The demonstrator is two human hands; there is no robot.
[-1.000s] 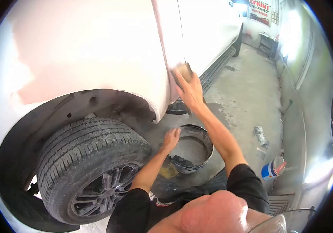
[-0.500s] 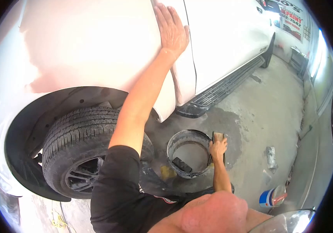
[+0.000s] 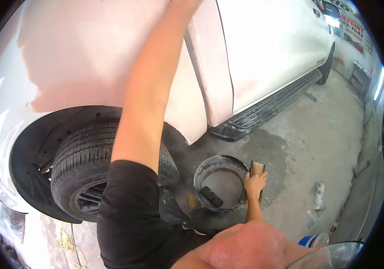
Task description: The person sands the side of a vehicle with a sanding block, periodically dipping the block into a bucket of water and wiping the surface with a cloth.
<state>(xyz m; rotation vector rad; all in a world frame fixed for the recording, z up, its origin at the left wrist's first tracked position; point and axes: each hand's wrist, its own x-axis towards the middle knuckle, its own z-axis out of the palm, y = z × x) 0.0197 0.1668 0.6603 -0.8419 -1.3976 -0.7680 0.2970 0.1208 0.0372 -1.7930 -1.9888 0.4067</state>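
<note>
- Concrete garage floor (image 3: 299,148) is seen underfoot, stained dark around a round bucket (image 3: 199,172).
- A sanding block (image 3: 258,167) is gripped by the right hand (image 3: 255,181) and held just beside the bucket's outer rim.
- A dark block (image 3: 211,196) is seen lying flat inside the bucket.
- Of the two hands, the left is raised out of view past the top edge, so its state cannot be told.
- A tyre (image 3: 80,157) is seen under the sanded fender (image 3: 89,58).
- Farther back, a white door (image 3: 268,40) and a running board (image 3: 268,107) are seen.
</note>
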